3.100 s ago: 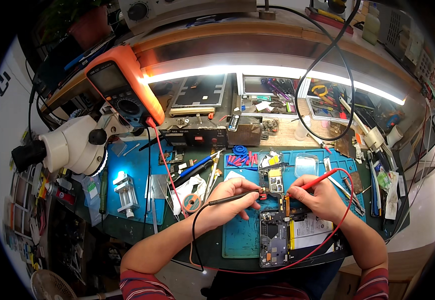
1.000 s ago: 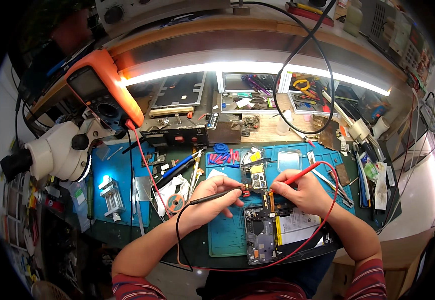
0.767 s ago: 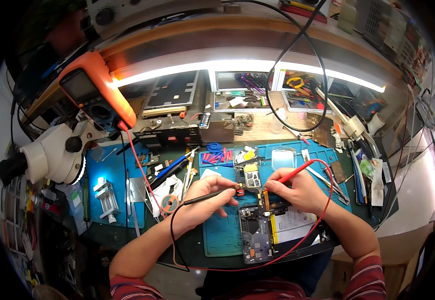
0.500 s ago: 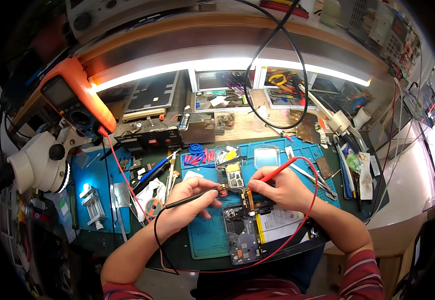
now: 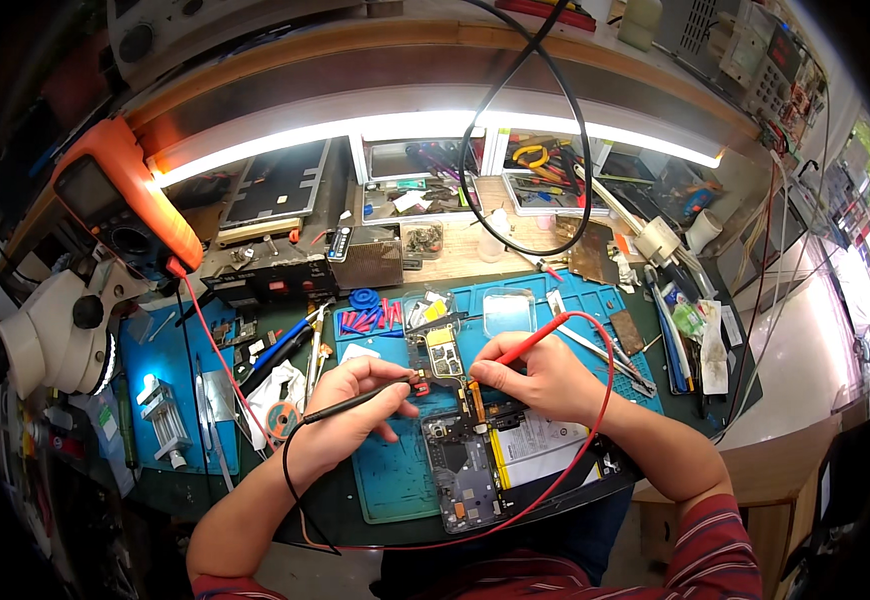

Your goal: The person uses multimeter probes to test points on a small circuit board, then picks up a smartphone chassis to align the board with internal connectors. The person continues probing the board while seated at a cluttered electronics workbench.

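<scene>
My left hand (image 5: 357, 405) is closed on a black multimeter probe (image 5: 345, 404), its front end pointing right at a small red part beside the phone circuit board (image 5: 443, 352). In my right hand (image 5: 545, 380) is a red multimeter probe (image 5: 535, 338), held slanting down to the left. Its tip is by the board's lower right, near an orange-brown flex cable (image 5: 478, 403); whether either tip touches metal is too small to tell. Below the board lies an opened phone (image 5: 465, 485) with a white battery (image 5: 552, 447) on its right side.
An orange multimeter (image 5: 130, 200) stands at the left behind a white microscope (image 5: 50, 335). The red probe lead (image 5: 610, 400) loops round my right wrist. A blue work mat (image 5: 390, 490) lies beneath the phone. Tweezers (image 5: 605, 350) lie at right; a black cable (image 5: 580, 130) hangs overhead.
The whole view has shifted, so the bench appears farther left. Both hands keep their hold on the probes, with little visible movement relative to the circuit board.
</scene>
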A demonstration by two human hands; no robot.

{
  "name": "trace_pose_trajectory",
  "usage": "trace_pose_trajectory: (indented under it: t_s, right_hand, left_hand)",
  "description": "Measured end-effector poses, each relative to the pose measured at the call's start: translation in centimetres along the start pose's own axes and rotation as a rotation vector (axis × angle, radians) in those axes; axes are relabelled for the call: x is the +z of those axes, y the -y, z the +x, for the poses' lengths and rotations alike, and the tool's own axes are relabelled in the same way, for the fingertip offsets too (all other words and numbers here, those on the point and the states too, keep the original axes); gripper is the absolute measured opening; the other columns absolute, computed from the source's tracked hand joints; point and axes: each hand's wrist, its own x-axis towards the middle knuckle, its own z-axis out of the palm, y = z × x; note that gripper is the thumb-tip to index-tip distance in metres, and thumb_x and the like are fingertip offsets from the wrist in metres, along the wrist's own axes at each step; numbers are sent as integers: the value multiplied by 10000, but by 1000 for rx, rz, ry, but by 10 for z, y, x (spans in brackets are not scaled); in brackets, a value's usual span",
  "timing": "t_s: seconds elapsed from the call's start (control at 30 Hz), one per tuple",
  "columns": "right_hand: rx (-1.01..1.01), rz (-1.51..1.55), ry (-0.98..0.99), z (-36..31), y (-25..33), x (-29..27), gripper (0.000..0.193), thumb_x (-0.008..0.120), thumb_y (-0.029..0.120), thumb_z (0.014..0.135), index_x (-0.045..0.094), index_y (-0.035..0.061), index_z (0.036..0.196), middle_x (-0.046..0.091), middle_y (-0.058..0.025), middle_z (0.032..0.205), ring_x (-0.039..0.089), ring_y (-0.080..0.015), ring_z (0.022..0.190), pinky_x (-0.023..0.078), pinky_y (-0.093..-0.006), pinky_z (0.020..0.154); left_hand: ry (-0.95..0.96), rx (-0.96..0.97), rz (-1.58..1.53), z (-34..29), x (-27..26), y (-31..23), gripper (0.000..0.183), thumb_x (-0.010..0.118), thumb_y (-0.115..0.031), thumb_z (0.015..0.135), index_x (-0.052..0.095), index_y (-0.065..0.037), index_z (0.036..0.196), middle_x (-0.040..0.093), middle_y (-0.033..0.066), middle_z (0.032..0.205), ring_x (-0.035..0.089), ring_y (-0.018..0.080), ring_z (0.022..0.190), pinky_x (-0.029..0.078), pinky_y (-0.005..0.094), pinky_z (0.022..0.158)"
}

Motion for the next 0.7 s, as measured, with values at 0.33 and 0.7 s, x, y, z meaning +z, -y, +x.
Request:
trace_pose_trajectory:
  t_s: [0.33,0.7]
  right_hand:
    - [-3,18,-1,0,-1,1,288,674,292,969,706,5,980,647,-31,726,567,-78,659,446,-269,579]
    - [-3,-1,-3,0,1,0,301,673,307,968,710,9,988,658,-44,738,580,-93,671,454,-277,589]
  left_hand:
    - [-3,6,-6,1,-1,2,248,632,-113,966,600,32,1165,648,131,1201,693,186,946,560,247,614]
    - [-4,-4,-9,1,-1,1,245,636,-119,967,604,26,1163,648,126,1207,696,184,942,562,245,610]
